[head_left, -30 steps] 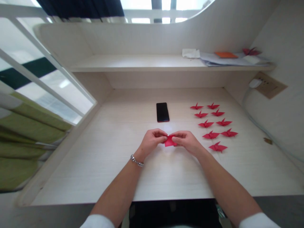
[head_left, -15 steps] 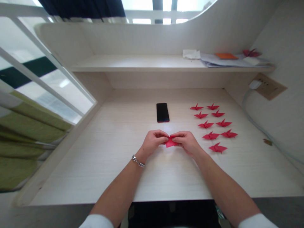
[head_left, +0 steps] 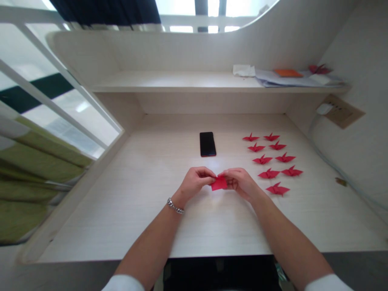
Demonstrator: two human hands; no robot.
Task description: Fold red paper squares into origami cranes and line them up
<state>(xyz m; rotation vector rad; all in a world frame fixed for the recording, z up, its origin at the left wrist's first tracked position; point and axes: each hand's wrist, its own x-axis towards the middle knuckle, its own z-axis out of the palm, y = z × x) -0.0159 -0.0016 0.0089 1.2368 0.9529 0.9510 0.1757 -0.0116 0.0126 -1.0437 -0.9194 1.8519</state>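
Observation:
A small piece of red origami paper [head_left: 219, 184] is held up just over the desk, between both hands. My left hand [head_left: 197, 180] pinches its left edge between thumb and fingers; a silver chain bracelet [head_left: 175, 205] circles that wrist. At the paper's right and upper edge, my right hand [head_left: 241, 182] grips with its fingers curled behind. Part of the paper is covered by the fingertips, so its exact folds cannot be made out. Off to the right, several folded red paper cranes [head_left: 269, 173] stand in two rough columns.
A black phone [head_left: 207, 144] lies on the desk [head_left: 145, 173] beyond my hands. The shelf [head_left: 169, 80] above bears papers [head_left: 273, 79], an orange sheet [head_left: 288, 73] and another red folded piece [head_left: 319, 69]. A white plug and cable [head_left: 324, 108] come from the right wall socket.
My right thumb has shifted off the front of the paper, and more of the red paper's face shows now. Both hands stay in nearly the same place.

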